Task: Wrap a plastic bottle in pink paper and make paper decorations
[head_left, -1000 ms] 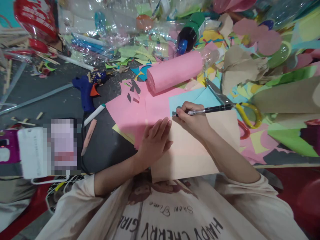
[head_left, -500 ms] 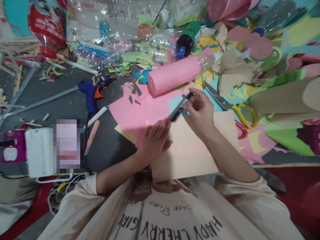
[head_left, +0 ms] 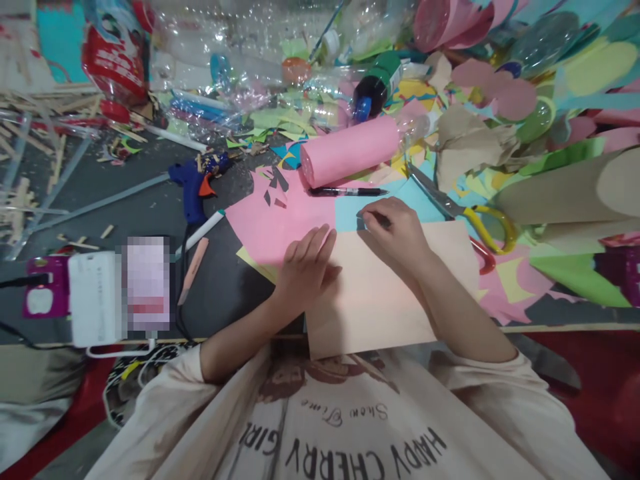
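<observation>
The sheet (head_left: 380, 300) is lying flat at the near edge of the table (head_left: 100, 200), its near edge reaching over the rim toward the person's chest and its far edge overlapping the pink paper (head_left: 270, 223) and the blue paper (head_left: 347, 210).

The left hand (head_left: 305, 267) is resting open on it, fingers straight and close together, pressing down the left border. The right hand (head_left: 395, 233) is sitting at the far-left corner with its fingers curled and the tips drawn together. Whether they are pinching the corner or only touching it cannot be told.

As far as it shows, the work is looking barely started. The visible face of the sheet is showing no line, cut or fold (the part under the hands is hidden). The pen (head_left: 347, 191) is lying unheld on the pink paper, just beyond the right hand and just below the pink roll (head_left: 350, 150). The scissors (head_left: 470, 217) are lying idle to the right, touching neither hand.

The sheet is sitting slightly askew — its longer side seems to be running left to right, and the far-left corner is pointing toward the pen. The pen's long axis is also running left to right, nearly level — its right end seems to taper.
</observation>
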`<state>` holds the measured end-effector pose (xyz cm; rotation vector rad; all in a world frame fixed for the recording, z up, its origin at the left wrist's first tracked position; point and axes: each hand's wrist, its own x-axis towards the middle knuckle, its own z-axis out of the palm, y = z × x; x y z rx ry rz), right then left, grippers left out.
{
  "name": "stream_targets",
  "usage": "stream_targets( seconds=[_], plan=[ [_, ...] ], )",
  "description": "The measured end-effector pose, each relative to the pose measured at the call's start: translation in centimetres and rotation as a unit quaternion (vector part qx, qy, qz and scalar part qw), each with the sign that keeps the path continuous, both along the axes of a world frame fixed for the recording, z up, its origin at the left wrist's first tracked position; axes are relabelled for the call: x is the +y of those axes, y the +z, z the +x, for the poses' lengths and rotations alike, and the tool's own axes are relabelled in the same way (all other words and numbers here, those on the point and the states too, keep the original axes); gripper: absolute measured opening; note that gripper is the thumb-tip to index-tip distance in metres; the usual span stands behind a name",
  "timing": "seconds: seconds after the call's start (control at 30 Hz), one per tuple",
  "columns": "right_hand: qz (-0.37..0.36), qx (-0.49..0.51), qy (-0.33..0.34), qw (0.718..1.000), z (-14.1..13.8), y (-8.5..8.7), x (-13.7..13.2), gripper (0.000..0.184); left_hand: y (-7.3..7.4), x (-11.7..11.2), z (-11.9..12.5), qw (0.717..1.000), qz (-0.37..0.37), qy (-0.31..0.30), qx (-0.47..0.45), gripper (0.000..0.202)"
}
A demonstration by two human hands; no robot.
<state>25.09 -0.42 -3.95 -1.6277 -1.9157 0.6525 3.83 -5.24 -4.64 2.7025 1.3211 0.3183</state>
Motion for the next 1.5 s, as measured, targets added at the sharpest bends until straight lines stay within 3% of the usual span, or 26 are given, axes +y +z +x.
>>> stream_targets(
  seconds=[0.17,0.33,0.63,0.77,0.87,1.0,1.1,1.27,1.37,1.43,1.5],
  plan=[
    [-0.034,-0.054,0.012,0.998,-0.2,2.5,-1.0,0.016,-0.2,1.2,-0.4,0.999,-0.029,0.045,-0.007,0.059],
    [-0.097,-0.091,0.037,0.990,0.4,4.0,-1.8,0.021,-0.7,1.7,-1.0,0.996,0.016,0.077,-0.040,0.055],
    [-0.188,-0.120,0.155,0.962,3.7,5.7,-1.4,0.023,-0.3,2.0,-1.1,0.994,-0.019,0.044,-0.093,0.042],
    [-0.151,-0.102,0.226,0.957,4.3,7.3,-0.5,0.024,0.5,2.2,-0.9,0.984,-0.114,-0.011,-0.139,0.045],
    [-0.098,-0.112,0.257,0.955,4.0,8.4,0.2,0.028,1.5,2.5,-1.2,0.963,-0.203,-0.001,-0.178,0.042],
    [-0.031,-0.147,0.290,0.945,2.5,9.3,1.1,0.028,2.9,2.8,-1.7,0.913,-0.357,-0.012,-0.195,0.032],
    [-0.035,-0.169,0.303,0.937,1.1,9.4,1.7,0.027,3.2,2.7,-1.7,0.881,-0.420,-0.014,-0.216,0.033],
    [-0.030,-0.134,0.262,0.955,-0.5,8.8,1.5,0.032,2.4,2.7,-1.4,0.829,-0.496,-0.017,-0.258,0.035],
    [0.049,-0.078,0.143,0.985,-0.6,8.4,-0.1,0.034,2.6,2.9,-1.7,0.794,-0.513,0.010,-0.327,0.039],
    [0.094,-0.065,0.044,0.993,-0.4,8.1,-1.5,0.035,3.0,2.9,-2.2,0.762,-0.518,0.060,-0.383,0.039],
    [0.118,-0.066,-0.003,0.991,-0.1,7.6,-2.7,0.034,3.3,2.5,-2.7,0.723,-0.522,0.130,-0.434,0.042]
  ],
)
